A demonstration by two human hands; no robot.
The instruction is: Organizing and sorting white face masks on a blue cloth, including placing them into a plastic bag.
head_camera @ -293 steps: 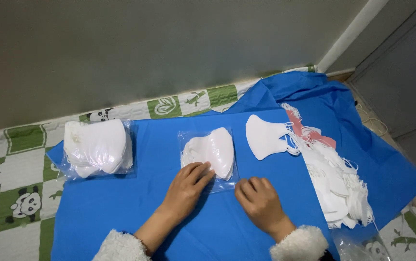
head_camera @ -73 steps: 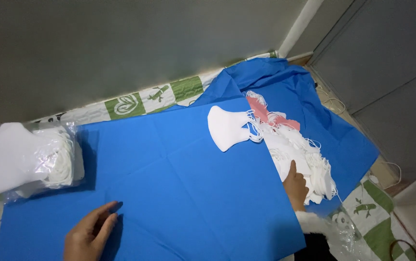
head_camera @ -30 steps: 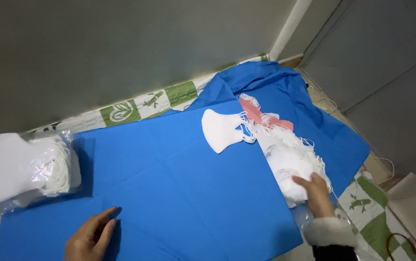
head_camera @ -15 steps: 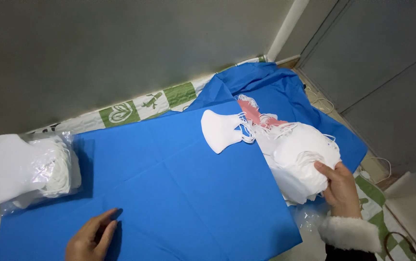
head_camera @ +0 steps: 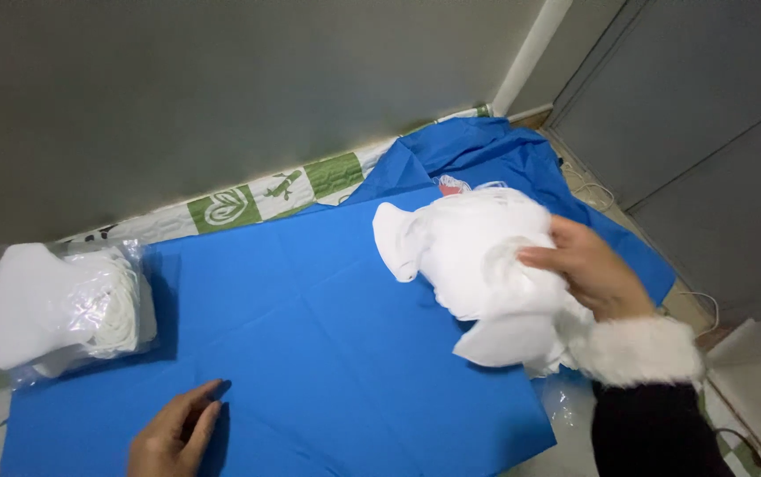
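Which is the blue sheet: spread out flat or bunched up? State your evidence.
Mostly spread flat: the blue sheet lies smooth under the left hand, with faint fold creases; only its far corner by the wall is rumpled.

surface: blue sheet point(head_camera: 327, 327) over patterned mat point(head_camera: 230, 205) | frame left: bagged white masks point(head_camera: 62, 309) on sheet | lower left: left hand point(head_camera: 173, 433) flat on sheet

head view, looking down, fairly near
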